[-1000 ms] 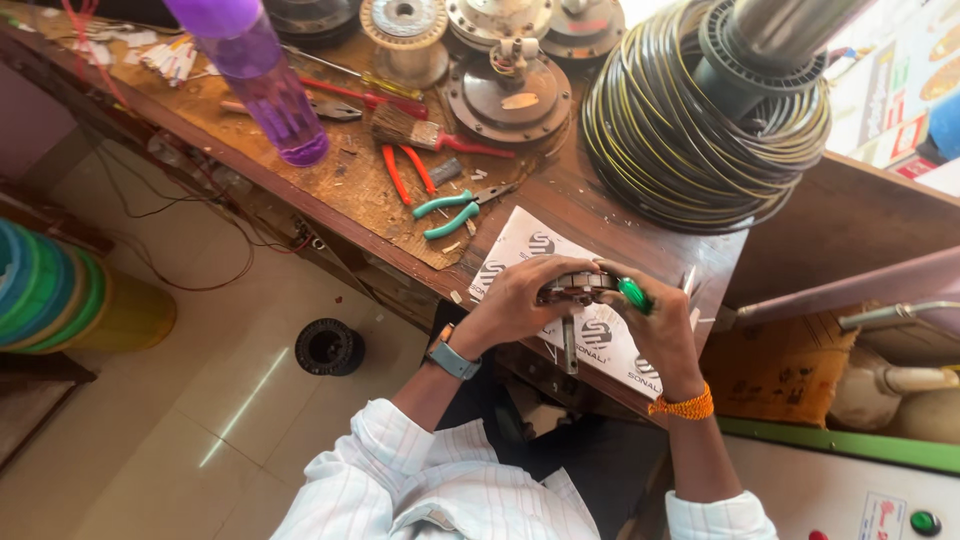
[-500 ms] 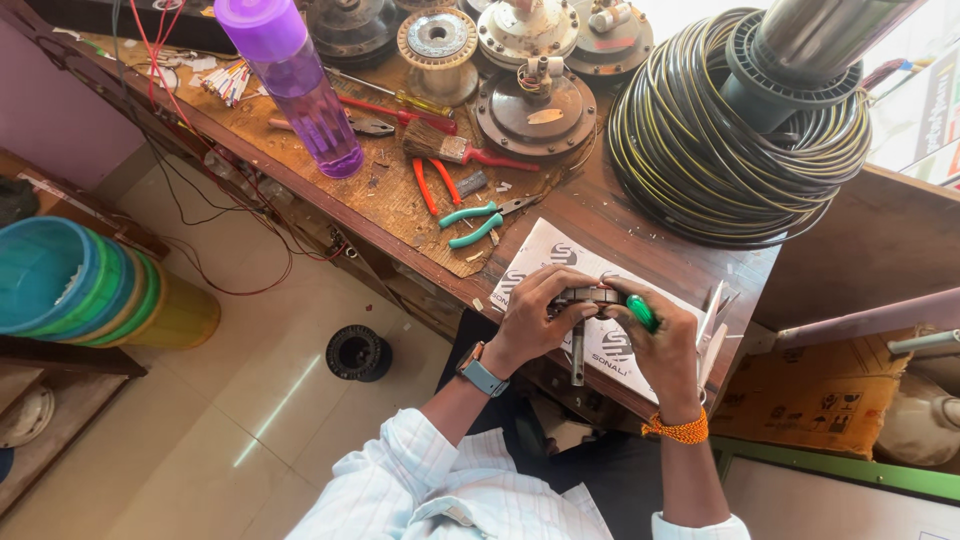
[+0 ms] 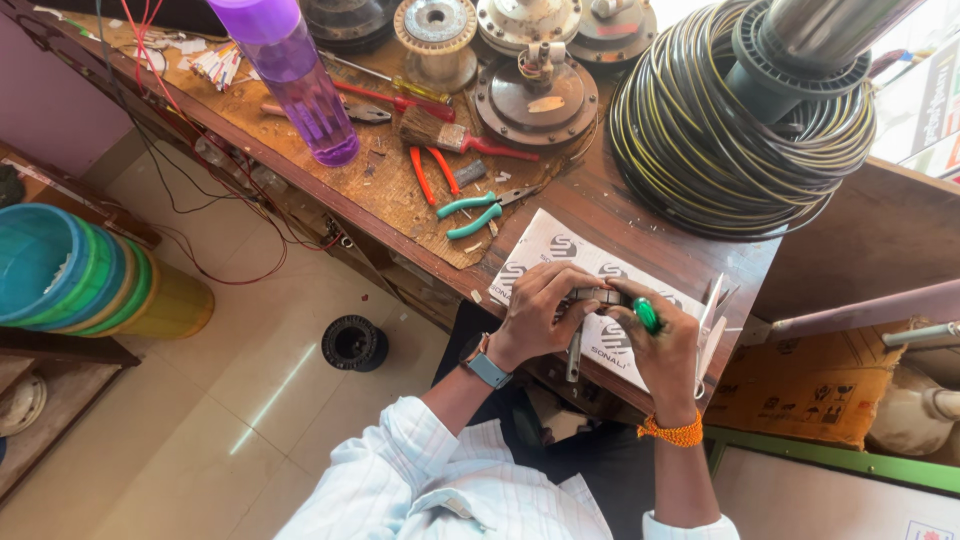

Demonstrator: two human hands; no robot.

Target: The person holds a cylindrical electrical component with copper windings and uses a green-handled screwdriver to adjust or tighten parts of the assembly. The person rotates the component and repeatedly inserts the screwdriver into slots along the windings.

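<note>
Wooden workbench (image 3: 400,190) edge | left hand (image 3: 535,315) grips metal part (image 3: 597,297) | right hand (image 3: 665,350) pinches green-handled tool (image 3: 647,315)

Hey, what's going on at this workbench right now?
A person seated at a wooden workbench holds a small metal part with the left hand over a printed sheet. The right hand grips a green-handled tool against that part. Green-handled pliers, a brush, a purple bottle and a big coil of cable lie untouched on the bench.

Pliers (image 3: 480,212) left of wire coil (image 3: 740,150)
</note>
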